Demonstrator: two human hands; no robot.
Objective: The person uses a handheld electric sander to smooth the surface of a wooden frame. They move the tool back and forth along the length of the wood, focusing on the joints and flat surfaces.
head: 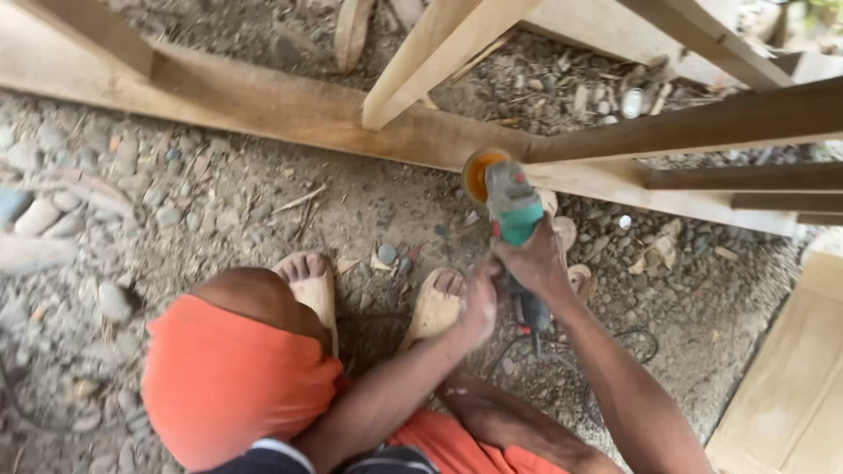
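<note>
A green angle grinder with an orange sanding disc is pressed against a long wooden beam of a timber frame. My right hand grips the grinder's body from above. My left hand holds the rear handle just behind it. The disc touches the beam where a darker wooden rail meets it. The grinder's black cord trails over the ground under my right forearm.
I squat on gravel ground in orange shorts, bare feet on wooden sandals. Slanted wooden posts cross above the beam. Dark slats run right. A pale board lies at the lower right.
</note>
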